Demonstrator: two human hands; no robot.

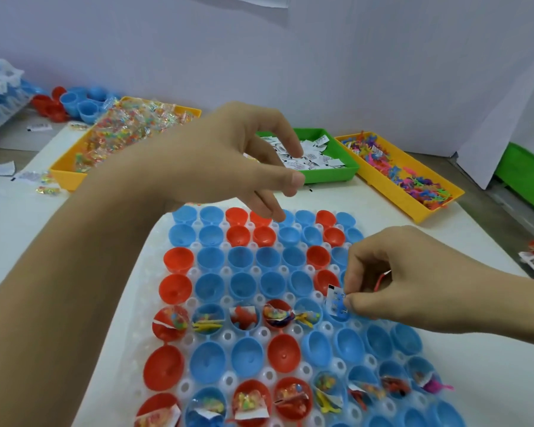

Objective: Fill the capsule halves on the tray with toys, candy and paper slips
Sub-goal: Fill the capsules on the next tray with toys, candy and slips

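A clear tray (154, 266) holds rows of blue and red capsule halves (244, 288). Several in the middle row (241, 317) and the front rows hold toys, candy and slips; the others are empty. My right hand (413, 278) pinches a white paper slip with a small blue toy (336, 298) over a blue half at the right of the middle row, and a red toy shows inside its curled fingers. My left hand (228, 155) hovers above the tray's far rows, fingers loosely spread, holding nothing.
At the back stand a yellow bin of wrapped candy (127, 134), a green bin of paper slips (321, 155) and a yellow bin of coloured toys (407, 171). Loose capsule halves (74, 103) lie far left. Another green bin (524, 177) sits far right.
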